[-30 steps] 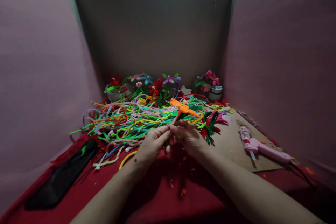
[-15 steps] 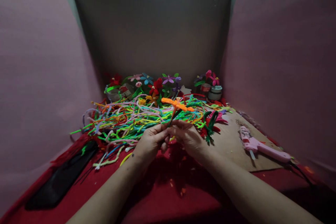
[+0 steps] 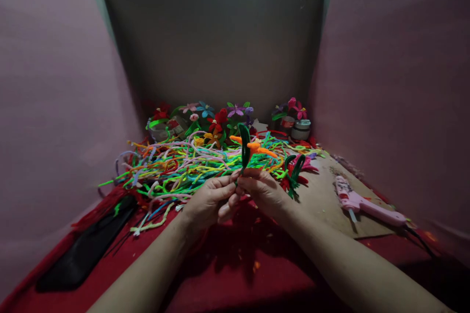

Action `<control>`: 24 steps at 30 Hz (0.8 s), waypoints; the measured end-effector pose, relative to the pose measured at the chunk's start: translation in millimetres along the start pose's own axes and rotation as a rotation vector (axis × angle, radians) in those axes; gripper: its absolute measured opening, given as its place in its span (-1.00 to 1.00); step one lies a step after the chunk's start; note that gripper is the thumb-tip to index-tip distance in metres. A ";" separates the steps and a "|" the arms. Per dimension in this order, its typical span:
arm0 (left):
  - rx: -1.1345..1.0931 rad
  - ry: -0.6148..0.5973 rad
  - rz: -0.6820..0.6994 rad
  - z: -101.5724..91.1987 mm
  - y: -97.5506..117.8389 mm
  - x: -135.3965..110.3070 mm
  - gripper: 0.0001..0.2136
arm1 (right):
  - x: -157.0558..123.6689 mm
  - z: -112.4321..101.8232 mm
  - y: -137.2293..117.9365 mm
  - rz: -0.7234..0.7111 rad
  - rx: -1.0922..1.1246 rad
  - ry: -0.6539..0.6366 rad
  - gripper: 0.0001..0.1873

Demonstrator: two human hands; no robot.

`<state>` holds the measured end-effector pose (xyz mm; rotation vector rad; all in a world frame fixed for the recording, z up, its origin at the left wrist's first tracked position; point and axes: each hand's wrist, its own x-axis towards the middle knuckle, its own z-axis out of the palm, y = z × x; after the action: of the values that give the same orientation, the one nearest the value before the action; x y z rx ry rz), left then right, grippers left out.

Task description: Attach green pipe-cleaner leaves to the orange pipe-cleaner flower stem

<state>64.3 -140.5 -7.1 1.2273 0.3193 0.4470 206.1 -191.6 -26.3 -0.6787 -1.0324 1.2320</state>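
Note:
An orange pipe-cleaner flower (image 3: pixel 254 148) stands upright above my fingertips, with a dark green looped leaf (image 3: pixel 244 144) in front of its stem. My left hand (image 3: pixel 216 198) pinches at the stem from the left, its lower fingers curled. From the right, my right hand (image 3: pixel 262 188) has thumb and fingers closed on the same stem, close against the left fingertips. The stem itself is mostly hidden by the fingers. Just right of my right hand lie more dark green leaf loops (image 3: pixel 294 173) beside red and pink petals.
A heap of coloured pipe cleaners (image 3: pixel 183 166) lies behind my hands. Finished flowers (image 3: pixel 237 110) and a small jar (image 3: pixel 301 130) line the back. At right, a pink glue gun (image 3: pixel 362 205) rests on cardboard (image 3: pixel 326 205); a black flat object (image 3: pixel 84 249) lies at left.
The flower has turned and shifted slightly right. Its green leaf now faces me upright in front of the orange petals. Both hands stay closed at the stem.

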 end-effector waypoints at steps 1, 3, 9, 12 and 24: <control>0.076 0.021 0.022 1.5 1.4 0.1 -0.81 | 0.3 0.0 -0.2 -0.006 -0.003 0.016 -0.82; 0.255 0.087 0.094 5.3 4.7 0.8 -0.74 | 1.1 0.2 -1.0 -0.014 -0.003 0.055 -0.80; 0.621 0.334 0.240 10.7 0.0 4.1 -0.81 | 1.8 3.7 -0.2 0.011 0.053 0.263 -0.81; 0.789 0.439 0.318 7.6 -9.2 4.0 -0.86 | 0.5 5.8 3.0 0.040 0.074 0.319 -0.76; 0.365 0.335 0.191 4.5 -1.1 2.7 -0.79 | -3.1 11.1 -10.0 -0.074 -0.243 0.043 -0.81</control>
<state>68.9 -143.3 -6.8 1.5465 0.5917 0.7877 200.3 -198.2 -13.8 -0.8430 -1.1719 1.0328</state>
